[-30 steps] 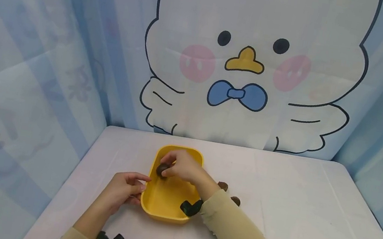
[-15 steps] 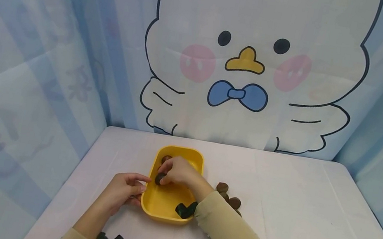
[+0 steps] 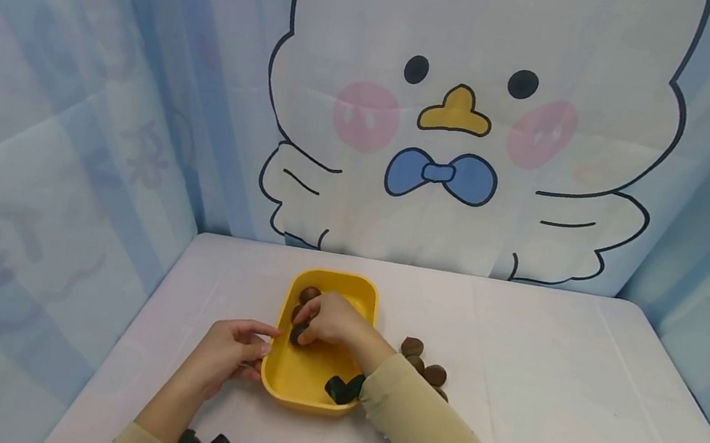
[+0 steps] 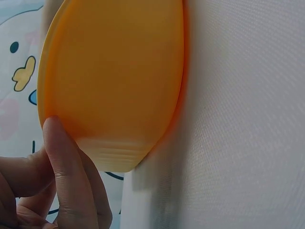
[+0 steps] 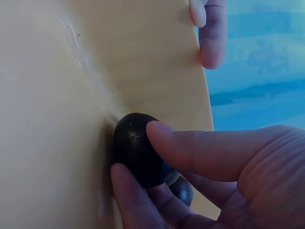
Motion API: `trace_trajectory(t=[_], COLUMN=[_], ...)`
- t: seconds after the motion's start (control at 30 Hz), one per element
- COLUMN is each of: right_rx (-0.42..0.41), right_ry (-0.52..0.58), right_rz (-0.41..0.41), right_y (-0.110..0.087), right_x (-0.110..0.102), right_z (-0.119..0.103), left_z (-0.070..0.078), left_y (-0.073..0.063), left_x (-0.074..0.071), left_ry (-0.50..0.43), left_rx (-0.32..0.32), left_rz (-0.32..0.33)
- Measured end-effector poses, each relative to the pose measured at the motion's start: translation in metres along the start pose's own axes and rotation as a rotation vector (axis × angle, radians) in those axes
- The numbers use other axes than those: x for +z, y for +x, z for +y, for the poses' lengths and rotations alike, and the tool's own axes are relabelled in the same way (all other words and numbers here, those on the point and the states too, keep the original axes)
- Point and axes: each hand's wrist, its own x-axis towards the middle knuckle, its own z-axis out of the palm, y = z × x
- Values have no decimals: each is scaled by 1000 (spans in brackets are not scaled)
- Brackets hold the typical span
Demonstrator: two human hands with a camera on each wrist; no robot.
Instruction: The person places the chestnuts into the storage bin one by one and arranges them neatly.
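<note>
brown chestnut point(image 5: 135, 157), right fingers point(image 5: 131, 195) pinching | left fingers point(image 4: 71, 176) loose against tray point(image 4: 114, 71) | star mark point(image 5: 134, 138): right-wrist view only

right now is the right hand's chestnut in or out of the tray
In: head and right wrist views show the right hand pinching the chestnut inside the yellow tray.

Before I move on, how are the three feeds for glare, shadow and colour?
Head: lighting is soft and even, though the right hand partly covers the held chestnut. Left wrist: the yellow tray has an orange glow along its edge and a soft grey shadow on the table. Right wrist: small white glare streaks inside the tray; the chestnut looks nearly black.
</note>
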Motion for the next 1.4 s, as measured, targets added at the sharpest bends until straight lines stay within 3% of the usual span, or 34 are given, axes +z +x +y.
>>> trace_trajectory(t=[0.67, 1.2, 1.4], right_rx=[71, 48, 39], right_ry=[41, 177, 275], right_rz=[76, 81, 54], right_y=[-2, -3, -10], right_x=[-2, -8, -15], right_z=[-3, -5, -8], left_z=[1, 0, 0], left_y=[-1, -2, -2], left_x=[0, -1, -1], left_ry=[-6, -14, -13], left_rx=[2, -5, 5], left_rz=[-1, -1, -9])
